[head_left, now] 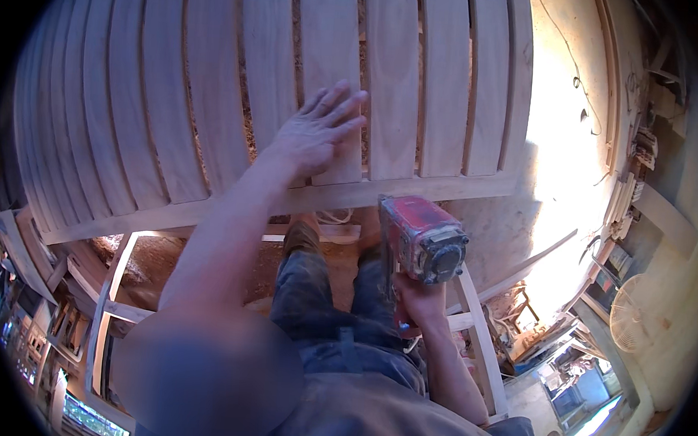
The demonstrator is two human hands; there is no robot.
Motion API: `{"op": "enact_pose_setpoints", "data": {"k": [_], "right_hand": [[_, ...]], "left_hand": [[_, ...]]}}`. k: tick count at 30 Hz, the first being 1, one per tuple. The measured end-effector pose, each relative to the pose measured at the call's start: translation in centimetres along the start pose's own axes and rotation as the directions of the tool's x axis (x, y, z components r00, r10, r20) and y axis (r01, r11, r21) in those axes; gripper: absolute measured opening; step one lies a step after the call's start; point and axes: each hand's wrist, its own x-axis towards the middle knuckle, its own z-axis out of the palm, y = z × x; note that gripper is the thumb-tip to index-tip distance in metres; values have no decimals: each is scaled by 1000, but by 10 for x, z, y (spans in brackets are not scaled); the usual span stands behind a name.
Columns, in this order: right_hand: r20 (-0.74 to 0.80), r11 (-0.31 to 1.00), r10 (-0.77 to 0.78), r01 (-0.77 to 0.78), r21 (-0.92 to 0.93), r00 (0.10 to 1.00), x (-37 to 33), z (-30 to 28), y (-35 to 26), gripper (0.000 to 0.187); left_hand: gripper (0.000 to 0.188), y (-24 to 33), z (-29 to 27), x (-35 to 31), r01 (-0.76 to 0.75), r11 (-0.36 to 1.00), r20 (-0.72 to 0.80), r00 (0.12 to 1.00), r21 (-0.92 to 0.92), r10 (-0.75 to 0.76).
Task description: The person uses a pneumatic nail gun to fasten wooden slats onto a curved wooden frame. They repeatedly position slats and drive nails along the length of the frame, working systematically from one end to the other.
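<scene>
- The left arm stretched up and forward from the lower left, bare to the elbow.
- The left hand (315, 133) lay flat, palm down, fingers spread and pointing up and to the right.
- The right forearm rose from the lower right, wrist bent slightly.
- The right hand (417, 299) was curled into a closed grip, knuckles facing the camera, thumb hidden.

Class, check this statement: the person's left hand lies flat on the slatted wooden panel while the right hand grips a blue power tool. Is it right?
Not quite. The colour is wrong: the power tool in the right hand is red, not blue, as the head view shows. The rest holds: the left hand lies flat, fingers spread, on the slatted wooden panel.
</scene>
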Motion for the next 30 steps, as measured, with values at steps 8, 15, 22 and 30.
{"op": "enact_pose_setpoints", "data": {"k": [8,15,22,30], "right_hand": [[100,997,-53,47,63,994,1,24,-21,29],[95,996,77,-80,30,993,-3,35,-52,9],[33,937,-89,72,342,996,12,41,-29,31],[68,910,-51,18,414,996,-1,46,-56,34]], "left_hand": [[70,-12,-32,-26,115,990,225,970,-83,-94],[75,-12,-41,-20,116,990,347,934,-76,-83],[90,-21,-52,-19,61,994,404,915,-90,-20],[90,-29,-55,-21,52,990,426,905,-135,11]]}}
